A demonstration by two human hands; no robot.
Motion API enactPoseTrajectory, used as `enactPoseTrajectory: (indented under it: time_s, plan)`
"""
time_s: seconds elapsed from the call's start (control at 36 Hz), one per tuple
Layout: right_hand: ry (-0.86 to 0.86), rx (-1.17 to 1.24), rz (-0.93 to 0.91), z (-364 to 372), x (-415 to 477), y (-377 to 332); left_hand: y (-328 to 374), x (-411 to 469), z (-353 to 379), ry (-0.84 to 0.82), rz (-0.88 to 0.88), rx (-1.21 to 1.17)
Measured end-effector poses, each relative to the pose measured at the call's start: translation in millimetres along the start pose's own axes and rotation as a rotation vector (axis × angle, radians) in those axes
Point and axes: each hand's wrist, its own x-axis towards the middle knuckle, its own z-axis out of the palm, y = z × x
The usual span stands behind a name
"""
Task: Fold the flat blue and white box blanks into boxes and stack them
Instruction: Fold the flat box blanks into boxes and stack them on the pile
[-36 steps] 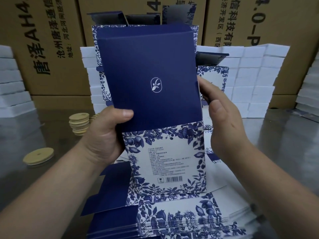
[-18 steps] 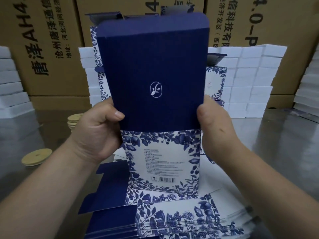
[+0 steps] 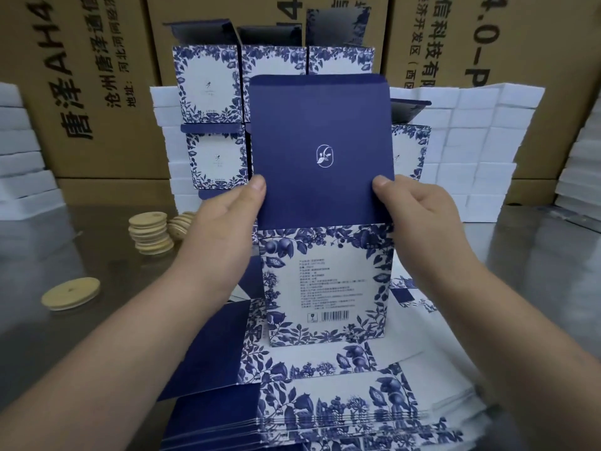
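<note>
I hold a blue and white box (image 3: 325,278) upright in the middle of the view, its dark blue lid flap (image 3: 322,148) standing straight up with a white logo on it. My left hand (image 3: 224,222) grips the flap's left edge, thumb on the front. My right hand (image 3: 419,216) grips the right edge the same way. The box's lower end rests on a pile of flat blanks (image 3: 325,402) at the near edge. Behind it stand several folded boxes (image 3: 211,86), stacked in rows with some lids open.
Stacks of white foam trays (image 3: 465,151) and large brown cartons (image 3: 97,86) line the back. A pile of round wooden lids (image 3: 151,234) and one single lid (image 3: 71,292) lie on the shiny metal table (image 3: 65,336) at left.
The box has moved lower and farther from me, so the stacked boxes behind show again. Both hands shifted up onto the blue flap's side edges.
</note>
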Motion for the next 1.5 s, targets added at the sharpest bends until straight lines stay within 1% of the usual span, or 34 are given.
enactPoseTrajectory:
  time_s: [0.14,0.22,0.28,0.36,0.56,0.67,0.75,0.92,1.08,1.19,1.28,1.33,1.44,1.5]
  plan:
    - [-0.001,0.037,0.047,-0.5,1.4,-2.8,0.9,3.1,-0.7,0.068,-0.079,0.003]
    - [0.013,0.031,0.060,-1.2,1.9,-2.9,3.0,3.1,-1.5,0.076,-0.105,0.016]
    - [0.043,0.022,0.055,-2.3,1.7,-1.2,5.0,3.2,-2.3,0.071,-0.104,0.039]
    - [0.073,0.012,0.086,-2.1,3.3,0.6,6.4,3.1,-3.7,0.112,-0.109,0.058]
    - [0.097,-0.002,0.147,-0.8,7.5,4.4,3.4,4.3,-1.7,0.150,-0.113,0.122]
    - [0.117,-0.069,0.137,-1.2,8.8,6.6,-1.2,5.4,-1.5,0.212,-0.075,0.189]
    - [0.129,-0.076,0.133,-0.6,10.4,6.6,-3.0,7.3,-2.2,0.226,-0.078,0.226]
    - [0.080,-0.076,0.129,-2.7,10.4,4.6,-3.5,7.2,-3.3,0.198,-0.094,0.240]
    - [0.054,-0.121,0.128,-3.8,9.6,3.4,-6.2,11.2,-0.8,0.240,-0.100,0.230]
    - [0.034,-0.109,0.152,-4.3,9.8,3.5,-5.9,10.4,-1.9,0.217,-0.104,0.260]
    - [0.029,-0.108,0.142,-3.3,9.5,3.4,-6.8,8.3,-3.8,0.203,-0.078,0.290]
    - [0.027,-0.094,0.152,-2.4,8.6,2.7,-5.9,6.6,-4.1,0.193,-0.029,0.324]
    - [0.018,-0.095,0.150,-1.0,7.0,2.4,-1.2,3.9,-4.1,0.151,0.076,0.469]
    - [0.033,-0.145,0.105,-1.4,6.0,1.4,2.4,2.4,-5.6,0.117,0.132,0.524]
